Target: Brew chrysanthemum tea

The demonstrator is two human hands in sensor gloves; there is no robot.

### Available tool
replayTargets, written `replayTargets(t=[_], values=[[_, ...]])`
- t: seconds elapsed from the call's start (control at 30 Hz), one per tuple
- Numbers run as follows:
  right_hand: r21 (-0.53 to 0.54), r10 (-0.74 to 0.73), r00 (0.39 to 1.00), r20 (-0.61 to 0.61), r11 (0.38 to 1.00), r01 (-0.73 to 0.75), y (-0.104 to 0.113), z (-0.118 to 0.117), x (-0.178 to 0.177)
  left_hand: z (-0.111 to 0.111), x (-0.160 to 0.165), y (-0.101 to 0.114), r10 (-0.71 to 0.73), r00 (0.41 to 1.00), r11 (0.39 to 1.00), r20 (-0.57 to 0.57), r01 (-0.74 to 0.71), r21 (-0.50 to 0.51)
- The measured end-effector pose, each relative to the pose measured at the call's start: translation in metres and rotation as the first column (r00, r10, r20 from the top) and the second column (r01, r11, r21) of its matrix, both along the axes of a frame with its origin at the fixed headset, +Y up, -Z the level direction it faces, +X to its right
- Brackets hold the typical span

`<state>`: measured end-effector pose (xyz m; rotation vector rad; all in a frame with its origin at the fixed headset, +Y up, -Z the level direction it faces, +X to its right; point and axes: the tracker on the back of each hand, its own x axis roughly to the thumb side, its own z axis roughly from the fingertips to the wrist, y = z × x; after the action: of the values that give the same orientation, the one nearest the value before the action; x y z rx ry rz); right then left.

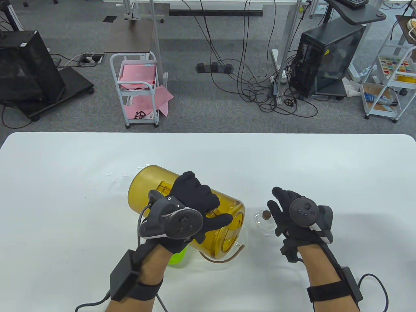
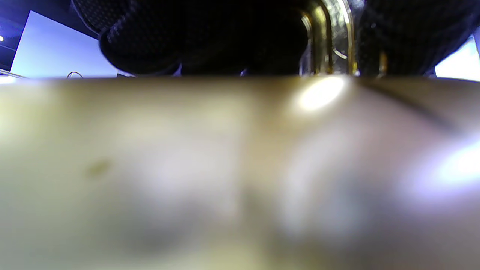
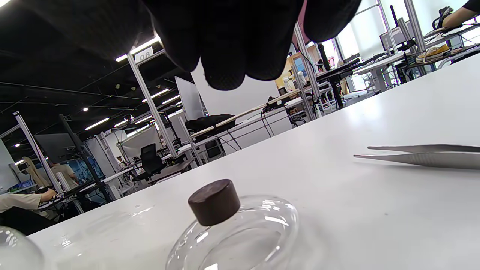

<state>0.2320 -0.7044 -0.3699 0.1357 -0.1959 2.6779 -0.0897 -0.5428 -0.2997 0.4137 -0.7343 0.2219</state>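
An amber see-through water jug [image 1: 152,188] lies tilted almost on its side above the table, mouth toward the lower right. My left hand [image 1: 198,201] grips its handle, and the left wrist view is filled by the blurred jug wall [image 2: 225,168] with gloved fingers [image 2: 195,41] round the handle. Below the mouth, a clear glass teapot rim with a brown curved handle [image 1: 235,253] shows faintly. A glass lid with a brown knob [image 1: 266,214] [image 3: 214,201] rests on the table. My right hand [image 1: 282,203] hovers open just above it, holding nothing.
Metal tweezers [image 3: 423,156] lie on the white table [image 1: 65,195] to the right of the lid. A bright green object [image 1: 177,258] sits under my left wrist. Faint clear glints [image 1: 122,178] show left of the jug's base. Carts and cables stand beyond the far edge.
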Motion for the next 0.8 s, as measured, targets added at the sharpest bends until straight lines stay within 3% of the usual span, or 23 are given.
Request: replayTargets(t=[0.8], values=[[-0.002,0.003,1.000,-0.002,1.000,-0.003,-0.0002,0.0000,-0.0004,0.0014,0.0014,-0.0001,-0.017,1.000,1.000,-0.005,0.017,0.007]])
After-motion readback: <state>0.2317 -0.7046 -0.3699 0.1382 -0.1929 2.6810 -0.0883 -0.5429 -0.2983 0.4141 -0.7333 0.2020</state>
